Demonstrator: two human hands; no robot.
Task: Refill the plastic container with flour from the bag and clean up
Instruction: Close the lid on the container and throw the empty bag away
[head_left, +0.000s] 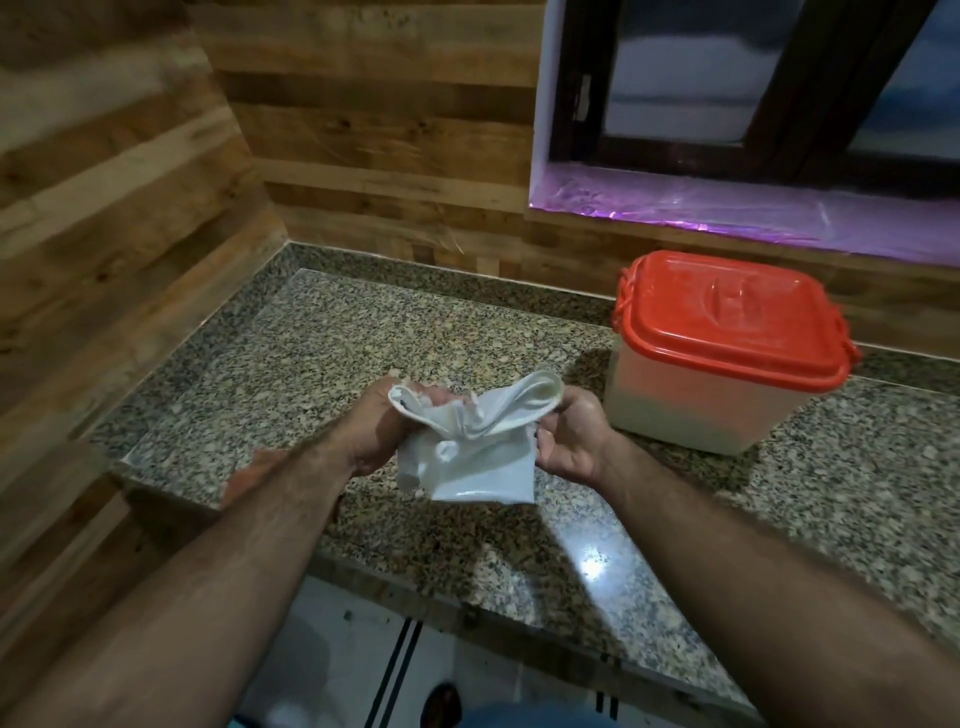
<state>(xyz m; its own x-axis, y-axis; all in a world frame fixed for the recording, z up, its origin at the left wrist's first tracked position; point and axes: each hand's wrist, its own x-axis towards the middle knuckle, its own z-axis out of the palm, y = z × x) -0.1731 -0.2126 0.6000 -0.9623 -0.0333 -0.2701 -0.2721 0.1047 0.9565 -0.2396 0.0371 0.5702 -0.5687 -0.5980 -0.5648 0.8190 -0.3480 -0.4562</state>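
Observation:
A crumpled white flour bag (475, 447) hangs limp and flat between both hands above the granite counter (291, 353). My left hand (387, 434) grips its left upper corner, and my right hand (571, 436) pinches its right upper edge. To the right stands the plastic container (711, 410), translucent, with flour showing through its lower walls. Its red lid (727, 322) sits shut on top, with clips at the sides.
Wood-panelled walls (130, 208) close the counter on the left and at the back. A window with a purple-covered sill (753, 208) is behind the container. The counter's front edge (467, 597) runs below my forearms, with a white tiled floor beneath.

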